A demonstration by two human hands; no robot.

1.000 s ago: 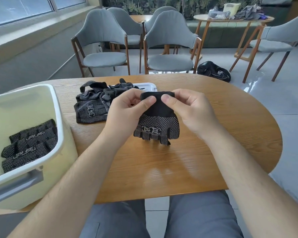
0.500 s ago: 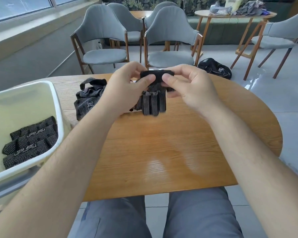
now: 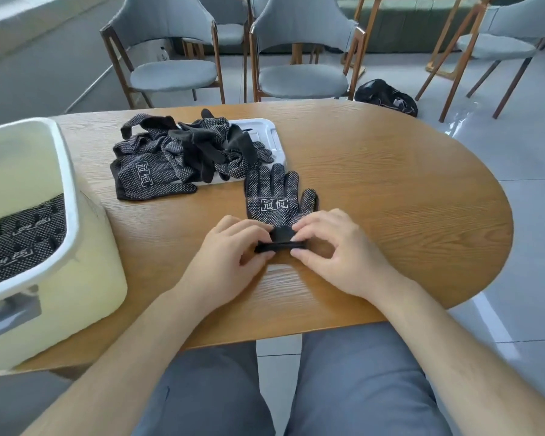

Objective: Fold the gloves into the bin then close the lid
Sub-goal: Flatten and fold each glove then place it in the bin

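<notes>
Progress: partway, early-to-middle by my reading. Bin (image 3: 71,196) stands open at the near left of the desk (image 3: 390,190). Folded gloves (image 3: 22,240) already lie inside it, dotted sides up, against the near wall. I cannot count them.

Not yet done: a pile of gloves (image 3: 183,155) sits loose and tangled at the far middle of the desk. It lies partly on a white moulded panel, probably the lid (image 3: 266,129), so the lid is off and will need clearing before it can go on. Several gloves to fold, then the closing.

Item in hand: one glove (image 3: 274,199) lies flat on the desk just right of the pile, palm print up, fingers pointing far, thumb to the right. Its cuff is the near end.

Hands: both are on that cuff, close together. The left hand (image 3: 230,250) pinches the left end between thumb and curled fingers. The right hand (image 3: 334,250) pinches the right end the same way, its other fingers loosely bent above the wood. The cuff looks bunched or turned up between the two grips. Likely the start of a fold from cuff toward fingertips, though that is a guess.

Surroundings: grey chairs (image 3: 299,77) beyond the desk, and a dark bag (image 3: 386,96) on the floor at the far right.
</notes>
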